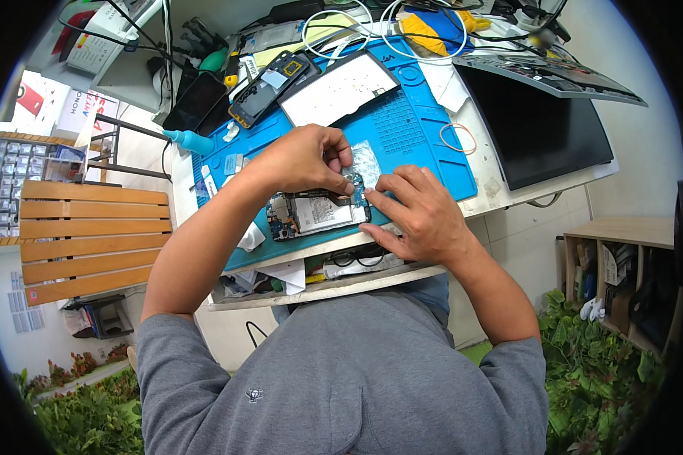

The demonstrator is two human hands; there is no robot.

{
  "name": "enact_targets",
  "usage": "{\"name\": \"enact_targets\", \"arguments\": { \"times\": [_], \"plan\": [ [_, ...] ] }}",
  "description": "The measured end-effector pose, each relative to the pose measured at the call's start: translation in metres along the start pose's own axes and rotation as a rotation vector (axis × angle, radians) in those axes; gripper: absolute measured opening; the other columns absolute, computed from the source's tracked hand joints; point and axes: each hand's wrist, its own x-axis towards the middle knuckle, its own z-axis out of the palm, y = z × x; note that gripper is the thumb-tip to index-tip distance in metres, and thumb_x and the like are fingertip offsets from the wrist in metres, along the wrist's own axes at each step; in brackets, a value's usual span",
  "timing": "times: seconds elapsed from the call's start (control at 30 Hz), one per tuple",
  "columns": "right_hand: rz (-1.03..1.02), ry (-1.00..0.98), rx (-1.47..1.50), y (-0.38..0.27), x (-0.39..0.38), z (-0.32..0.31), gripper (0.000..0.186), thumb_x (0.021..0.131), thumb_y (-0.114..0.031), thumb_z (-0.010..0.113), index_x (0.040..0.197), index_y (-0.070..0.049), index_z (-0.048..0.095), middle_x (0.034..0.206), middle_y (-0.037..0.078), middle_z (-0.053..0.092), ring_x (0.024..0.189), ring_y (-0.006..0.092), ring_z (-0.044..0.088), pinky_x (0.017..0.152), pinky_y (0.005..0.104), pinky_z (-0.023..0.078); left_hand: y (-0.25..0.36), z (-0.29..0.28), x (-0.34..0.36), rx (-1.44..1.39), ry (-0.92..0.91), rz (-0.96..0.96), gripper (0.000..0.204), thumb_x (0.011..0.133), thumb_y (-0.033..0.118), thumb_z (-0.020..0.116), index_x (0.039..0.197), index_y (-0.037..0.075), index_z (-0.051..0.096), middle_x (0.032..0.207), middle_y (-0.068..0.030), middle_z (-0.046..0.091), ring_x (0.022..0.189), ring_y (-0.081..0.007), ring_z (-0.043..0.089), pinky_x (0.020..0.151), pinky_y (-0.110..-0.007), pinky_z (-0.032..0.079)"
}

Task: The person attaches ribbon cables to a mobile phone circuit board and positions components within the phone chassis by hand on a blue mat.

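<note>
An opened smartphone point(283, 221) lies on the blue repair mat point(451, 167), its inside facing up. Its pale battery point(322, 213) shows in the middle, and a blue circuit board point(359, 196) at its right end. A dark flex cable point(332, 199) runs above the battery toward that board. My left hand point(309, 159) reaches over the phone's upper right part, thumb and fingers pinched close to the board. Whatever lies between those fingertips is too small to make out. My right hand point(420, 214) holds the phone's right end, its thumb and index finger at the edge.
Behind my hands lie a white-faced panel point(340, 87) and a dark phone housing point(269, 91). A light blue bottle point(190, 142) stands at the mat's left. On the right is a large black screen point(542, 129) with an opened chassis. Below the tabletop, a drawer point(341, 288) holds glasses and papers.
</note>
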Motion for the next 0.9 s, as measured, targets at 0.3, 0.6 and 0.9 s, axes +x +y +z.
{"name": "enact_targets", "arguments": {
  "times": [0.3,0.6,0.9],
  "plan": [
    [0.004,0.01,0.021,-0.001,0.0,0.003,0.05,0.087,-0.038,0.098,0.122,-0.005,0.084,0.12,0.01,0.074,0.119,0.0301,0.068,0.093,0.0437,0.055,0.012,0.0,-0.003,0.139,0.011,0.008,0.044,0.077,0.028,0.104,0.105,0.004,0.08,0.093,-0.0047,0.077,0.086,-0.0197,0.074,0.078,-0.036,0.058],
    [-0.027,-0.024,-0.028,-0.014,0.005,0.004,0.064,0.095,-0.055,0.088,0.134,-0.004,0.08,0.127,0.011,0.07,0.119,0.0294,0.063,0.095,0.0448,0.05,0.013,-0.006,0.001,0.234,-0.01,0.019,0.045,0.077,0.032,0.105,0.102,0.005,0.08,0.089,-0.0056,0.078,0.083,-0.0213,0.074,0.077,-0.038,0.058],
    [0.0,-0.052,-0.037,-0.018,0.006,0.006,0.069,0.096,-0.061,0.086,0.132,-0.003,0.079,0.129,0.012,0.07,0.121,0.0305,0.062,0.096,0.0458,0.05,0.004,-0.009,0.007,0.095,-0.071,-0.007,0.041,0.079,0.026,0.105,0.103,0.004,0.081,0.089,-0.0046,0.078,0.082,-0.0174,0.072,0.076,-0.035,0.057]
  ]
}}
